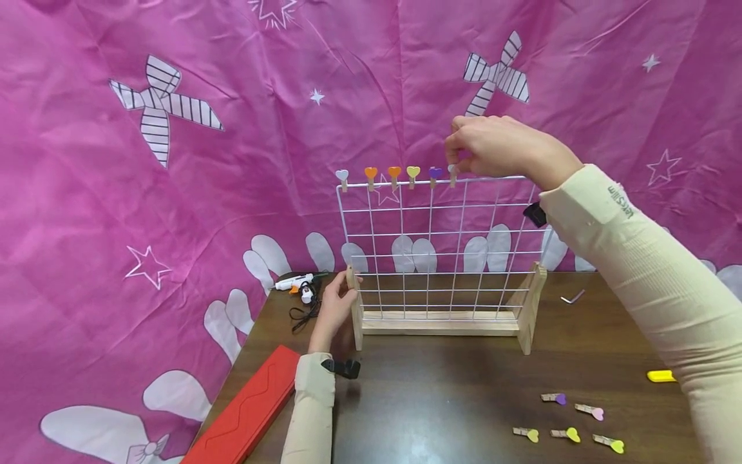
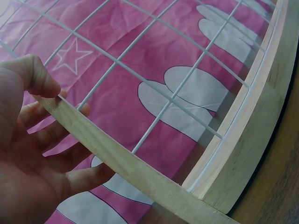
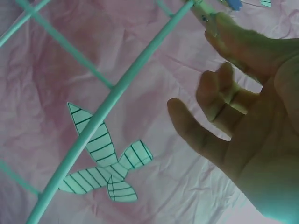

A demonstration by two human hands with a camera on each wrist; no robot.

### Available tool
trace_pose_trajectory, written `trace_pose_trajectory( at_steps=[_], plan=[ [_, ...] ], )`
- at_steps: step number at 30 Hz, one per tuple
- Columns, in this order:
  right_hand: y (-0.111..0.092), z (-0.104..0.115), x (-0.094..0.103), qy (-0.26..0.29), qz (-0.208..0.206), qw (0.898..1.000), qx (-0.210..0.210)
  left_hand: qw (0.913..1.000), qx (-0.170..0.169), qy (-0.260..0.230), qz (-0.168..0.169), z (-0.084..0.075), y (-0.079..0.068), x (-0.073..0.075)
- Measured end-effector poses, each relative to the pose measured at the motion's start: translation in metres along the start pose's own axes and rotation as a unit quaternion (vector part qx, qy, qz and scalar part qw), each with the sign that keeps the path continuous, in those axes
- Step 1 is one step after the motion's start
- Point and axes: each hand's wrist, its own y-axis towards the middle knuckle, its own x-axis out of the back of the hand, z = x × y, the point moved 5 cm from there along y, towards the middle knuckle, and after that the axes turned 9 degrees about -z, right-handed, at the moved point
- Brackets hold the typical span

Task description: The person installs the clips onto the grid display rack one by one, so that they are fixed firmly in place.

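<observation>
A white wire grid (image 1: 431, 254) stands upright in a wooden stand (image 1: 440, 327). My left hand (image 1: 337, 303) holds the stand's left post (image 1: 355, 316); in the left wrist view its thumb and fingers (image 2: 77, 182) lie on either side of the wood. At the grid's top wire, my right hand (image 1: 498, 145) pinches a clothespin with a white heart (image 1: 453, 174). The right wrist view shows only part of that clothespin (image 3: 204, 14) between thumb and fingers. Left of it, a purple-heart clothespin (image 1: 435, 175), a yellow one (image 1: 413, 175), two orange ones and a white one (image 1: 342, 178) sit on the wire.
Several loose heart clothespins (image 1: 561, 434), purple, pink and yellow, lie at the front right of the table (image 1: 429, 399). A glue gun (image 1: 294, 282) with its cord, a red box (image 1: 249, 406), an L-shaped hex key (image 1: 572, 297) and a yellow object (image 1: 661, 376) lie around the stand.
</observation>
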Motion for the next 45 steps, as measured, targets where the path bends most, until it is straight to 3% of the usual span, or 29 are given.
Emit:
trace_pose_trajectory(
  at_steps=[7,14,20,30,32,37,45],
  plan=[
    [-0.020,-0.008,0.005,0.037,-0.014,0.998,-0.052,0.9999,0.007,-0.008,-0.002,0.000,-0.001,-0.001],
    [-0.061,-0.014,0.002,0.049,-0.076,0.995,-0.046,1.0000,0.003,-0.002,-0.006,0.000,0.000,-0.001],
    [-0.100,-0.015,-0.013,0.058,-0.114,0.991,-0.033,0.9999,0.009,0.003,-0.008,0.001,-0.001,0.002],
    [-0.162,-0.021,-0.051,0.061,-0.113,0.991,-0.045,0.9998,0.016,0.008,-0.012,0.000,-0.002,0.001],
    [-0.174,-0.022,-0.060,0.065,-0.122,0.990,-0.039,0.9997,0.018,0.003,-0.014,0.007,0.000,0.000],
    [-0.203,-0.022,-0.092,0.076,-0.127,0.988,-0.034,0.9994,0.022,-0.005,-0.026,0.029,0.007,-0.002],
    [-0.242,-0.018,-0.150,0.134,-0.105,0.984,-0.044,0.9995,0.004,-0.008,-0.032,0.034,0.007,-0.003]
  ],
)
